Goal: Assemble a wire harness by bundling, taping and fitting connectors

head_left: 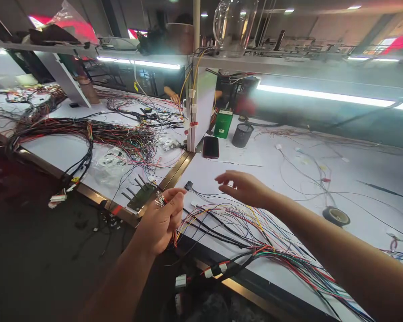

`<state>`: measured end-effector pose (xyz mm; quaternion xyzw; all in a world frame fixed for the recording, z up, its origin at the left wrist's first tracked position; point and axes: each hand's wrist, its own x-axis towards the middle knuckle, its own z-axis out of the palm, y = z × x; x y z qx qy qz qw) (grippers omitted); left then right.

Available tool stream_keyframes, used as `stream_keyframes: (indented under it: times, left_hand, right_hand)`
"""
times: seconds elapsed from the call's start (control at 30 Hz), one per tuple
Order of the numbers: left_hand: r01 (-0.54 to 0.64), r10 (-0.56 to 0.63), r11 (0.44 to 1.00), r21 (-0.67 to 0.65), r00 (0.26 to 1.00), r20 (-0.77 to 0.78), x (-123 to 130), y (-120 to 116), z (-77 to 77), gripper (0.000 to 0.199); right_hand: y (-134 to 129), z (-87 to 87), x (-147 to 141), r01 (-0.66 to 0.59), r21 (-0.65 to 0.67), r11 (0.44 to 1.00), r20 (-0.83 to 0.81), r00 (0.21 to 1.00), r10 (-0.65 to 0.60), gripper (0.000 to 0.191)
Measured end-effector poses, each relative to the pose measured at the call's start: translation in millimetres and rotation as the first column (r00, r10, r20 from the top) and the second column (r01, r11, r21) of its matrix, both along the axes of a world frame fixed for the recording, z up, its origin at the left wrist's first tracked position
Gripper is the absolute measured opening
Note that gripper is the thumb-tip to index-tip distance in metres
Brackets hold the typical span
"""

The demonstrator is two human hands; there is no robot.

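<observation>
My left hand (164, 219) is closed round a small bunch of wires (174, 238), red and orange among them. Their bare metal terminals (160, 199) stick up above the fist. A black connector (188, 185) with dark wires shows at its thumb and fingertips. To the right, my right hand (242, 188) hovers over the white table, fingers loosely bent and apart, with nothing visible in them. Below it lies a wire harness (255, 250) of many coloured wires, running to the lower right.
Left of my hands stands a block with metal pins (141, 192). Beyond are a phone (211, 147), a green box (223, 124), a black mesh cup (242, 135) and a tape roll (336, 216). A large wire bundle (87, 129) covers the left table. Another person's hand (174, 97) shows behind.
</observation>
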<state>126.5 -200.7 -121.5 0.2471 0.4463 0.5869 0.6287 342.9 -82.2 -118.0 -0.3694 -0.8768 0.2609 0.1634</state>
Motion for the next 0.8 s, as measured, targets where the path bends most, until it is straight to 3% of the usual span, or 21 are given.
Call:
stream_keyframes:
  times: [0.13,0.27,0.37,0.43,0.5,0.57,0.63,0.67,0.73,0.8]
  left_hand:
    - [-0.036,0.042,0.998,-0.059,0.994,0.098,-14,0,-15.9,0.02]
    - [-0.067,0.081,0.993,-0.096,0.985,0.15,-20,6,-20.6,0.018]
    - [-0.089,0.099,0.989,-0.12,0.992,0.08,-23,6,-13.6,0.02]
    - [-0.053,0.057,0.992,-0.117,0.998,0.038,-24,4,-6.0,0.023]
    - [0.036,-0.033,0.996,-0.079,0.998,0.046,-21,2,2.1,0.027]
    - [0.092,-0.093,0.996,0.011,0.994,0.063,-16,1,10.0,0.029]
    - [0.096,-0.104,0.984,0.151,0.993,0.048,-12,0,18.6,0.026]
    - [0.1,-0.108,0.967,0.233,0.994,0.023,-11,-1,23.5,0.023]
    - [0.182,-0.168,0.898,0.401,0.983,-0.07,-10,-7,34.5,0.021]
    - [0.254,-0.203,0.846,0.468,0.966,-0.158,-9,-21,46.2,0.025]
  right_hand:
    - [0,-35.1,-2,-0.049,0.099,0.994,0.253,0.967,0.022,0.03]
    - [2,-51.6,-35,0.009,0.064,0.998,0.288,0.957,-0.028,0.016]
    - [2,-36.8,-41,0.049,0.011,0.999,0.229,0.972,-0.051,0.019]
    - [-8,-15.4,-36,0.051,-0.122,0.991,0.088,0.995,-0.04,0.024]
    - [-24,8.4,-28,-0.039,-0.378,0.925,-0.147,0.989,-0.018,0.024]
    - [-39,27.3,-19,-0.18,-0.557,0.811,-0.291,0.957,0.012,0.025]
    - [-45,35.5,-8,-0.315,-0.603,0.733,-0.348,0.931,0.113,0.03]
    - [-43,34.8,-1,-0.354,-0.587,0.728,-0.363,0.919,0.154,0.033]
    - [-33,24.8,13,-0.323,-0.488,0.811,-0.326,0.929,0.174,0.034]
    - [-20,6.8,27,-0.177,-0.33,0.927,-0.166,0.978,0.128,0.026]
